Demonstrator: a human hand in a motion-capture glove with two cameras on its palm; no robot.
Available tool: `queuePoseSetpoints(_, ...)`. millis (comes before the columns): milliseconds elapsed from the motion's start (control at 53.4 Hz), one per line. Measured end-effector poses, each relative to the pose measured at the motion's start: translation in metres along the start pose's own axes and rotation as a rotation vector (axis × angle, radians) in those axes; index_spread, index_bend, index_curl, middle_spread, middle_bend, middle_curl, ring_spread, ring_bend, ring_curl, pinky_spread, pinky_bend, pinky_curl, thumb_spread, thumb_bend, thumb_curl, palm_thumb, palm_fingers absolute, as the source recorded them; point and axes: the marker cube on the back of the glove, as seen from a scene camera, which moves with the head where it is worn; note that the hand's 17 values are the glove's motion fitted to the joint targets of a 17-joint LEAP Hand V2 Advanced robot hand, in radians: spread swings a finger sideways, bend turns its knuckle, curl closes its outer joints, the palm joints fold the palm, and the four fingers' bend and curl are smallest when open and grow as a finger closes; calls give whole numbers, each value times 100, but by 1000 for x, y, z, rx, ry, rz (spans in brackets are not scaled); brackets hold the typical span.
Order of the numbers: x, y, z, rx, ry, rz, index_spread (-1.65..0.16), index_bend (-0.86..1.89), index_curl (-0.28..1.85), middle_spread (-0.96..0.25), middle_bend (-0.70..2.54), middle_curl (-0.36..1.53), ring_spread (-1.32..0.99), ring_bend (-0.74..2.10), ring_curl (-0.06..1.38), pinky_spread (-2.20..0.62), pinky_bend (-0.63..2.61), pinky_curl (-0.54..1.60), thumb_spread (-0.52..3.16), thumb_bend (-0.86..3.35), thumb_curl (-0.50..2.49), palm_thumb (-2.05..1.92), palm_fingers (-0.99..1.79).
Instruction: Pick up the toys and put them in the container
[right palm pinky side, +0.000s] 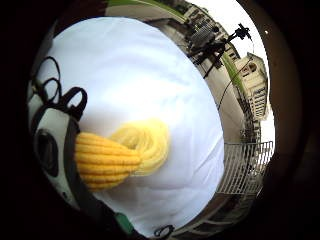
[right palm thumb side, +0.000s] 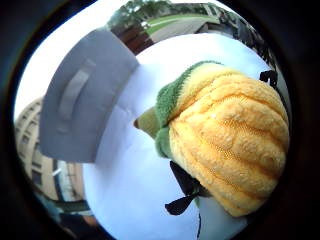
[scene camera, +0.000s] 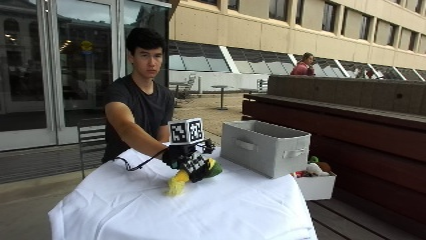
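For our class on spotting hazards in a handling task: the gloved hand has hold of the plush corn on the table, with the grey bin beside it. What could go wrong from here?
1. The right hand grips the plush corn near its green end, so the long yellow end may sag or slip out during the lift.
2. The grey container has tall walls; a low carry could knock the toy against its rim.
3. The white tablecloth lies loose and might get dragged along.

A white-clothed worktop (scene camera: 219, 210) carried a grey container (scene camera: 265, 147) and, under the fingers (scene camera: 178, 156), a plush corn toy (scene camera: 181, 181).
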Motion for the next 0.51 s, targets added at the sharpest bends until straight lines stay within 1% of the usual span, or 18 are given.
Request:
queuePoseSetpoints(131, 2, 6, -17, -91, 17, 19, -16, 92, 55, -17, 73, 58, -27, 94, 40, -44, 67, 29, 99, 25, 39, 70, 135)
queuePoseSetpoints(187, 3, 5, -32, -85, 14, 41, -15, 88, 55, -17, 78, 59, -30, 106, 42, -45, 64, 29, 97, 23, 40, 71, 139)
queuePoseSetpoints(243, 4, 1, -52, -72, 11, 68, -15, 84, 55, -22, 91, 62, -32, 116, 46, -45, 62, 29, 97, 20, 40, 69, 141)
queuePoseSetpoints(337, -2, -14, -108, -17, 19, 116, -16, 73, 54, -24, 105, 66, -33, 126, 49, -47, 68, 32, 105, 9, 35, 54, 137)
queuePoseSetpoints(505, -43, -51, -213, 135, 90, 265, -19, 63, 55, -25, 116, 67, -33, 134, 51, -47, 74, 36, 112, -2, 31, 41, 130)
